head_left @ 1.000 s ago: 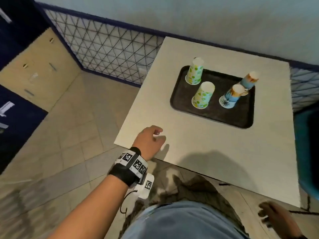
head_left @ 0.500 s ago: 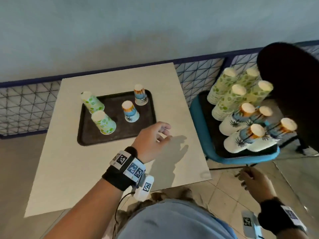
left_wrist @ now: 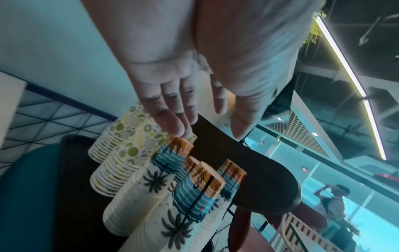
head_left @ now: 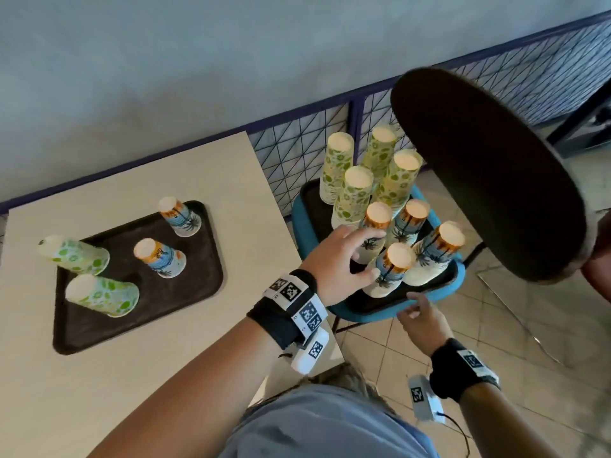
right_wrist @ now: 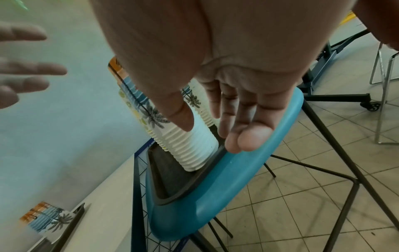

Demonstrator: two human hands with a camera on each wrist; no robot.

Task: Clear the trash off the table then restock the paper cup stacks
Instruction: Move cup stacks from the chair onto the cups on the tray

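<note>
On the blue chair (head_left: 373, 314) a dark tray (head_left: 317, 206) carries tall stacks of upside-down paper cups: green-patterned stacks (head_left: 353, 190) behind, palm-print stacks (head_left: 393, 269) in front. My left hand (head_left: 370, 256) reaches among the palm-print stacks (left_wrist: 194, 196) with fingers spread and straight, gripping nothing; I cannot tell whether it touches them. My right hand (head_left: 413, 309) hovers at the chair's front rim (right_wrist: 215, 196), fingers relaxed and empty. On the table (head_left: 132, 375), a second dark tray (head_left: 185, 292) holds two green cups (head_left: 79, 256) and two palm-print cups (head_left: 162, 259), all upside down.
A dark oval chair back (head_left: 489, 180) looms over the right side of the stacks. A blue wire-mesh fence (head_left: 297, 153) runs behind the table and chair. Black chair legs (right_wrist: 323, 153) stand on the tiled floor at the right.
The head view has swung right. My left hand has moved from over the table to the palm-print stacks on the chair. My right hand has risen to the chair's front rim.
</note>
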